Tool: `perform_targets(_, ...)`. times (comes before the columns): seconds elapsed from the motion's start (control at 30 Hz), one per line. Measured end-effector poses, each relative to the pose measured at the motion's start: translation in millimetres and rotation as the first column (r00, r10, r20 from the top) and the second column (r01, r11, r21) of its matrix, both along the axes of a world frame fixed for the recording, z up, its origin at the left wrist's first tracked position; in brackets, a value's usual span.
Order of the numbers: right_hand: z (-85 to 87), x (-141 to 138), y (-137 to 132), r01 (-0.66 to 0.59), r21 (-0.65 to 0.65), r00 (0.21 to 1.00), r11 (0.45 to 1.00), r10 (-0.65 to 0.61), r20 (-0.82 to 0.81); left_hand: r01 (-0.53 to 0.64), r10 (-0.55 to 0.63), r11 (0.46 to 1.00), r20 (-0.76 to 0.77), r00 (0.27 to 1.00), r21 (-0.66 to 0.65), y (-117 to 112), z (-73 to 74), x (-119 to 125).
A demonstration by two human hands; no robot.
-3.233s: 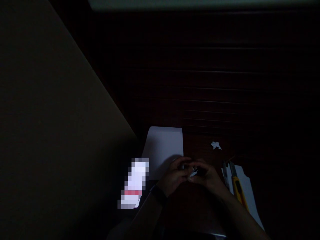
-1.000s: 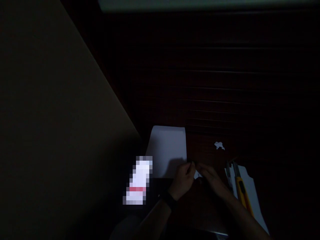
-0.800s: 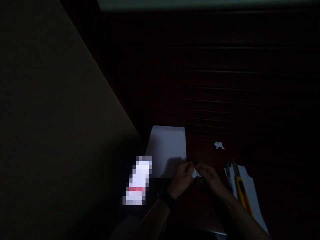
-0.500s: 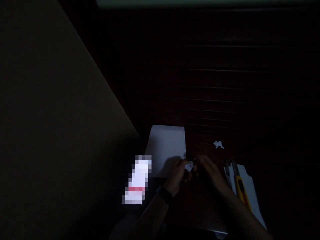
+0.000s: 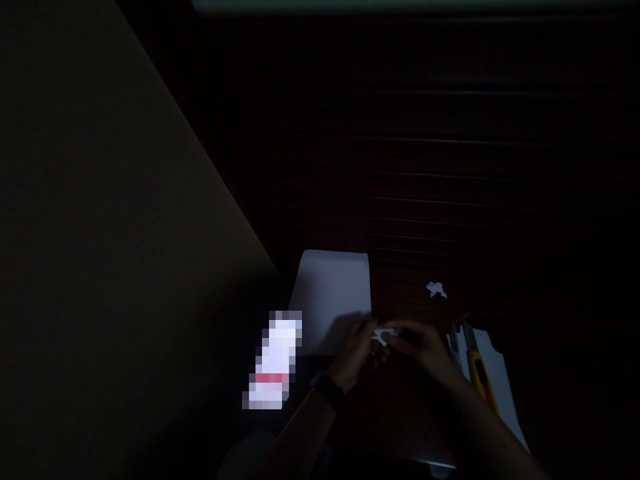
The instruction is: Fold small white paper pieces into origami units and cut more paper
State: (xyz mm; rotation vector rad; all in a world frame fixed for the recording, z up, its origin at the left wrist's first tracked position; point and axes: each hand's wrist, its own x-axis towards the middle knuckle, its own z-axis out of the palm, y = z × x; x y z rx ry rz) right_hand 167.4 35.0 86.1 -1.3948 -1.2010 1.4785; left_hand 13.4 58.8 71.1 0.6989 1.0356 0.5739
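Observation:
Between my two hands is a small piece of folded white paper [image 5: 383,335], held above the dark table. My left hand [image 5: 354,347], with a dark band on its wrist, pinches its left side. The thumb and fingers of my right hand [image 5: 419,341] are closed on its right side. Dim light hides the finer folds. Beyond my right hand, another small folded paper figure [image 5: 437,289] lies on the table.
White paper [image 5: 333,283] lies behind my left hand. A lit, blurred screen [image 5: 275,360] is at the left. To the right, a yellow utility knife [image 5: 483,383] and a second dark blade-like tool [image 5: 455,343] rest on white sheets [image 5: 505,393]. A wall [image 5: 125,233] rises at the left.
My right hand has come down and left onto the folded paper and now grips its right side; before, it was apart from it. My left hand has kept its hold.

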Motion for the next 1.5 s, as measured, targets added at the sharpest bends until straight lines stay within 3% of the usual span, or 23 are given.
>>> perform_targets(0.13,2.5,2,3,0.066,0.01,0.996,0.998,-0.067,0.055,0.01,-0.01,1.0,-0.004,1.0,-0.01,3,6.1,-3)
perform_targets(0.3,3.8,5,6,0.138,0.018,0.987,0.99,-0.14,0.085,-0.053,0.054,0.988,-0.007,0.999,0.144,5,18.1,-7)
perform_targets(0.43,0.8,7,7,0.133,0.015,0.987,0.991,-0.134,0.086,-0.056,0.05,0.976,0.031,0.998,0.212,5,18.8,-5)
perform_targets(0.7,-1.2,7,4,0.149,-0.002,0.987,0.989,-0.148,0.062,-0.126,0.111,0.984,0.121,0.986,0.123,5,20.9,-5)
perform_targets(1.07,-6.2,12,1,0.126,-0.004,0.992,0.992,-0.126,-0.013,-0.072,0.056,0.989,0.123,0.991,0.13,6,14.0,-9)
perform_targets(1.3,-3.8,11,1,0.17,-0.167,0.953,0.971,-0.205,-0.224,-0.055,0.045,0.977,0.054,0.998,0.206,6,13.5,-8)
perform_targets(1.5,-0.1,12,2,0.18,-0.333,0.897,0.926,-0.293,-0.33,0.033,0.003,0.932,-0.099,0.995,0.362,7,6.3,-5)
